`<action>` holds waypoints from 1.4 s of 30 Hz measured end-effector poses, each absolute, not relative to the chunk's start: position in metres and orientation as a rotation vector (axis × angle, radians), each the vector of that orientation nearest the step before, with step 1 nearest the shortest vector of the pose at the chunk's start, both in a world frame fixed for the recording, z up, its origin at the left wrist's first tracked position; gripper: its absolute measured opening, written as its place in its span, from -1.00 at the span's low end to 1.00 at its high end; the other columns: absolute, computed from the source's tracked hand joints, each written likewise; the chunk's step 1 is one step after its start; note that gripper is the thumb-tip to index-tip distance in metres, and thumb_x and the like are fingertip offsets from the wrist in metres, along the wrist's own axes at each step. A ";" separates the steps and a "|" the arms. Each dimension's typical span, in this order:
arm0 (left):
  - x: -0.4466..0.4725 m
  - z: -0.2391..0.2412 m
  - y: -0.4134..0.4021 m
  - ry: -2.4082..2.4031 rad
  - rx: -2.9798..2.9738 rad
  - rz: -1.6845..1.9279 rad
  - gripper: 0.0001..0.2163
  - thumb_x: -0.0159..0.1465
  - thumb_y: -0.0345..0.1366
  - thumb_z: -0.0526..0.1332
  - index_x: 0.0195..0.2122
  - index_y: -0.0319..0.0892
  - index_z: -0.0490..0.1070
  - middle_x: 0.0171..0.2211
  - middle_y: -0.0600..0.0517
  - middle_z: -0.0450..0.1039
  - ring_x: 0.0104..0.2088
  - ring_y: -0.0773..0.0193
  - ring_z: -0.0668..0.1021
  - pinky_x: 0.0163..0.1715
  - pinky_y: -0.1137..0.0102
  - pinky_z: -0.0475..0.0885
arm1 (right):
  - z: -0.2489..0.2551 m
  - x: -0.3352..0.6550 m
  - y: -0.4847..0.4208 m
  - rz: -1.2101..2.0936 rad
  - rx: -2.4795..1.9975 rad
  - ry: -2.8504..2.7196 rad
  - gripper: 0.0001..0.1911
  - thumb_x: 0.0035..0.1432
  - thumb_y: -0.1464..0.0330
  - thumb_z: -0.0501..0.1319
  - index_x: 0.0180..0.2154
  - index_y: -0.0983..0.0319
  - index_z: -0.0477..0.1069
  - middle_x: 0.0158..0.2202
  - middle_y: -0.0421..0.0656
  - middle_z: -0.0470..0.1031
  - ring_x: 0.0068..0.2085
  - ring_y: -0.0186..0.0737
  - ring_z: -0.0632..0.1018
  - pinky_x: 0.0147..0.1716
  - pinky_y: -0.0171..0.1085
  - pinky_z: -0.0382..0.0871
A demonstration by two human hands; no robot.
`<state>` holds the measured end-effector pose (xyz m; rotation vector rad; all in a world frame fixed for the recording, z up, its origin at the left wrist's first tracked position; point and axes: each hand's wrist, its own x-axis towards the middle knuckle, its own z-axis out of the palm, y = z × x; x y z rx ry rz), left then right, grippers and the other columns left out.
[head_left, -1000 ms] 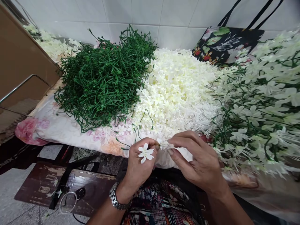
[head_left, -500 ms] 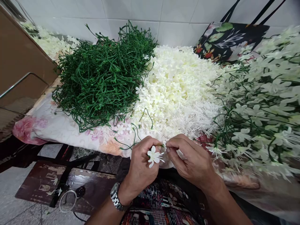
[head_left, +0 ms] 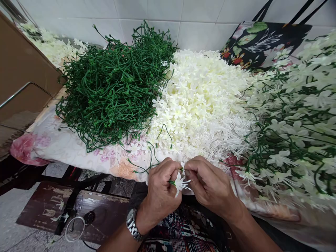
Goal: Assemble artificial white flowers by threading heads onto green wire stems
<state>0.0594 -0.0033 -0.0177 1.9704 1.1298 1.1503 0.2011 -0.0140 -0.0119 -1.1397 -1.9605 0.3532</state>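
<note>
at the 6 o'clock edge of the view the two hands meet, fingertips touching. the left hand [head_left: 161, 185] is curled almost closed, thumb and forefinger pinching a thin green stem [head_left: 172, 182] that carries a white artificial flower [head_left: 180, 182], its petals fanning out toward 3 o'clock between the two hands. a metal wristwatch [head_left: 133, 225] sits on the left wrist toward 7 o'clock. the right hand [head_left: 210, 187] is also nearly closed, its thumb and forefinger pinched together on a small white blossom piece [head_left: 183, 165] just at 12 o'clock of the flower; how firmly it grips cannot be told.

directly at 12 o'clock of the hands lies a big heap of loose white blossoms [head_left: 202, 98] on a floral cloth [head_left: 65, 147]. at 10 o'clock of the hands is a tangled pile of bare green stems [head_left: 112, 87], touching the white heap along its right side, and a few stray stems trail down to the left hand. at 3 o'clock a mass of finished sprays [head_left: 296, 119], white flowers on green stems, spreads to the frame edge. behind them at 1 o'clock a black flowered tote bag [head_left: 262, 42] leans on the white tiled wall [head_left: 162, 17]. at 9 o'clock stands a brown cardboard panel [head_left: 21, 73] with a metal rail [head_left: 23, 92] in front. at 8 o'clock, low down, a dark wooden board [head_left: 47, 206] holds a small wire ring [head_left: 75, 228].
</note>
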 end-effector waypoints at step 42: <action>0.063 -0.004 -0.003 1.182 1.680 1.167 -0.88 0.09 -0.47 0.09 -0.55 -0.20 0.34 -0.65 0.14 0.32 -0.63 0.42 0.34 -0.64 0.54 0.22 | -0.009 0.201 -0.017 0.341 -1.126 -1.843 -0.87 0.15 0.57 0.06 -0.36 0.24 0.27 -0.50 -0.20 0.32 -0.47 -0.37 0.39 -0.49 -0.38 0.31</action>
